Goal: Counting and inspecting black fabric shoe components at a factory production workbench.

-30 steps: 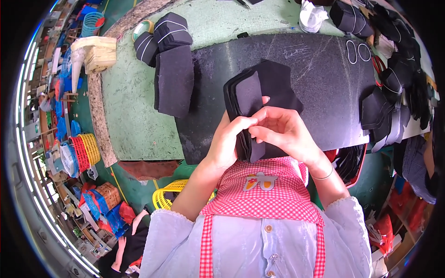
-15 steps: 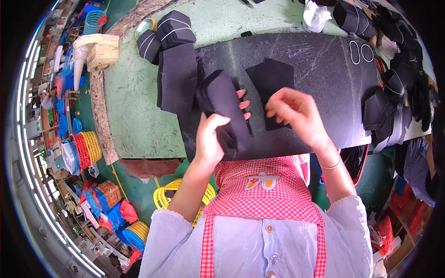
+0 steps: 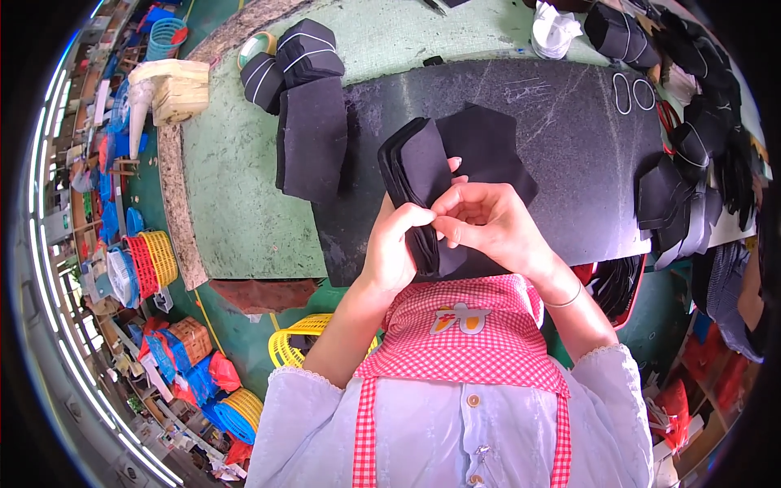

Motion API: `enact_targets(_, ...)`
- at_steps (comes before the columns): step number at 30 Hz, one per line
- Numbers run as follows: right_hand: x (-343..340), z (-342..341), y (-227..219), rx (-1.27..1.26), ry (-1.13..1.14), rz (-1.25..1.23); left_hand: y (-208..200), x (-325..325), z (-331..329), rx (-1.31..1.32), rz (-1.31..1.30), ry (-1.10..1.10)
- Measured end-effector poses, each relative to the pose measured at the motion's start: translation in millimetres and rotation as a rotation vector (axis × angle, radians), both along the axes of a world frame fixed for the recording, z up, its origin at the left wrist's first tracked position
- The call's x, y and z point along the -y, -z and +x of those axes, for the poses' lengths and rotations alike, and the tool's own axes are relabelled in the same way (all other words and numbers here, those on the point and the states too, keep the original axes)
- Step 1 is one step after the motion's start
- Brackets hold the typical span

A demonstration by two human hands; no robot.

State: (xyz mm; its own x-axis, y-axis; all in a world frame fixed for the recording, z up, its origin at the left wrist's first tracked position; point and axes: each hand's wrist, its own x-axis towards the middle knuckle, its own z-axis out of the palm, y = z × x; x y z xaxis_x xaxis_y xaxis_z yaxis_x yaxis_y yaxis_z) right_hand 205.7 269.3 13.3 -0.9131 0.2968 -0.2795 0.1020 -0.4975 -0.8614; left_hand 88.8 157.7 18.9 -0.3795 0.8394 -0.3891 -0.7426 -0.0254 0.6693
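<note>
My left hand (image 3: 390, 254) grips a thick stack of black fabric pieces (image 3: 420, 159), curved and tilted above the black mat (image 3: 582, 154). Its thumb presses on the near face, and its fingertips show past the far side. My right hand (image 3: 498, 226) meets the left thumb at the stack's edge, thumb and fingers pinched together. What lies between those fingertips is too small to make out. Behind the stack, more black cut pieces (image 3: 488, 146) lie flat on the mat, partly covered by my right hand.
Left of the mat lies a pile of black pieces (image 3: 313, 138), with banded black bundles (image 3: 307, 47) and a tape roll (image 3: 256, 47) beyond. Two white loops like scissor handles (image 3: 633, 91) rest at right, near more black bundles (image 3: 663, 191). A yellow basket (image 3: 285, 346) stands below the table.
My right hand has moved left from the flat pieces to the stack's edge. The held stack has shifted right and turned more upright, showing its layered edges.
</note>
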Motion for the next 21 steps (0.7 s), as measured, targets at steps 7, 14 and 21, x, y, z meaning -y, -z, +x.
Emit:
enact_targets(7, -8, 3, 0, -0.01, -0.039, -0.031, 2, 10, -12, 0.048, 0.12, 0.136)
enact_targets(14, -20, 8, 3, 0.088, 0.011, 0.026, 0, 13, -14, -0.047, -0.18, -0.125)
enact_targets(21, -20, 4, -5, 0.052, -0.085, -0.039, -9, 17, -16, -0.127, -0.011, 0.108)
